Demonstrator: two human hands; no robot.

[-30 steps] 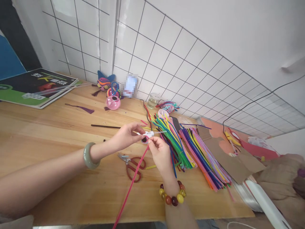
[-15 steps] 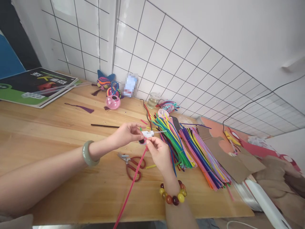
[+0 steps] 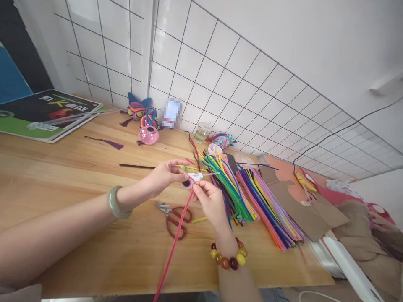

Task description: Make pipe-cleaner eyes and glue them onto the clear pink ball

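Left hand (image 3: 163, 179) pinches black-centred disc (image 3: 187, 184); right hand (image 3: 211, 203) pinches pink strand (image 3: 174, 242) trailing below hands. Strand likely light, soft, bendable; best held close to disc.

small craft workspace, perhaps a home or shop corner, wooden worktable (image 3: 94, 251), bundled pipe cleaners (image 3: 226, 184), scissors (image 3: 173, 220), grid-lined white wall (image 3: 208, 71), finished-looking animal ornaments (image 3: 138, 108)

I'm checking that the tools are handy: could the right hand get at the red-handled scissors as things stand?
Probably yes. The scissors lie uncovered beside the right hand, though the pink pipe cleaner crosses in front of their handles, and the right fingers would first need to release it.
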